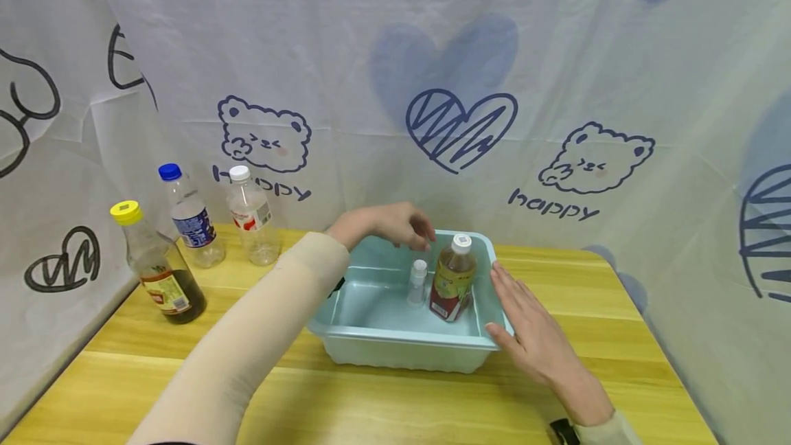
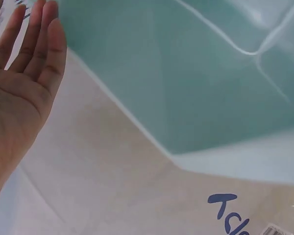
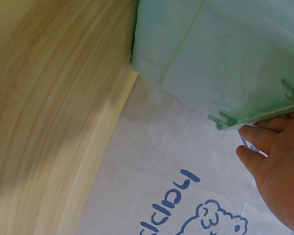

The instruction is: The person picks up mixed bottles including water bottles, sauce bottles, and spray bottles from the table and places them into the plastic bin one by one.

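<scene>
A light teal plastic basin (image 1: 395, 338) stands on the table. Inside it a small clear bottle with a white cap (image 1: 417, 284) is upright beside a larger bottle of brown drink (image 1: 454, 279), also white-capped. My left hand (image 1: 395, 224) reaches over the basin's back part, fingertips pointing down just behind the small bottle. In the left wrist view, the left hand (image 2: 27, 83) has loosely extended fingers, with nothing seen in its palm. My right hand (image 1: 531, 325) rests along the basin's right rim, fingers extended; the right wrist view shows this hand (image 3: 279, 156) touching the rim.
On the table's left stand a yellow-capped bottle of dark liquid (image 1: 176, 294), a clear blue-capped bottle (image 1: 196, 229) and a clear white-capped bottle (image 1: 252, 222). A printed cloth (image 1: 358, 122) hangs behind the wooden table (image 1: 346, 404). The table's right edge slopes beyond my right hand.
</scene>
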Available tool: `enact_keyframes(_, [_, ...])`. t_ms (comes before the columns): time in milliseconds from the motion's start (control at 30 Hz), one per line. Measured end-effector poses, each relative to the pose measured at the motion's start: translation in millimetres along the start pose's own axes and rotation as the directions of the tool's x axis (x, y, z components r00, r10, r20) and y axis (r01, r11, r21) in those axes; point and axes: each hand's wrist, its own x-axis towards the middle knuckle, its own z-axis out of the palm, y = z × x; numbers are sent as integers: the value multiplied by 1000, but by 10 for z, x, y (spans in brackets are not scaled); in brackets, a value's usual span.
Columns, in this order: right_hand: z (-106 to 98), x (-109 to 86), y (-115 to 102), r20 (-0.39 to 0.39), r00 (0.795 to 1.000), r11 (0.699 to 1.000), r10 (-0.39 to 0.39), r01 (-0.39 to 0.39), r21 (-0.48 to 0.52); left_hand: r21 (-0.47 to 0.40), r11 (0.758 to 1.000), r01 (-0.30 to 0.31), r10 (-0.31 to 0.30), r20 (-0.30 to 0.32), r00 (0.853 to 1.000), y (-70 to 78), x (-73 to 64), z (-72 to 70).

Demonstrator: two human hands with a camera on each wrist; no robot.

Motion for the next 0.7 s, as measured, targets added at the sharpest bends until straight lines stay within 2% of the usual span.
enact_keyframes(167, [2,-6,4,-8,1000,1000,-7,7,6,39,996,-76,80,-125,989,74,-138,-100])
enact_keyframes(267, [9,1,6,-13,1000,1000,-19,19,9,44,992,-119,125,-184,975,79,-242,-154])
enact_keyframes(400, [17,4,6,-13,1000,1000,-21,21,12,6,986,-167,163,-260,952,44,-410,-221])
enact_keyframes(500, [21,1,4,-9,1000,1000,-14,14,11,-17,980,-199,183,-331,926,18,-549,-268])
enact_keyframes(567, [22,0,6,-12,1000,1000,-14,15,7,-16,976,-219,196,-382,903,-4,-643,-296])
enact_keyframes(700, [15,2,13,-30,999,1000,-27,27,8,-17,967,-254,212,-495,843,-73,-829,-328])
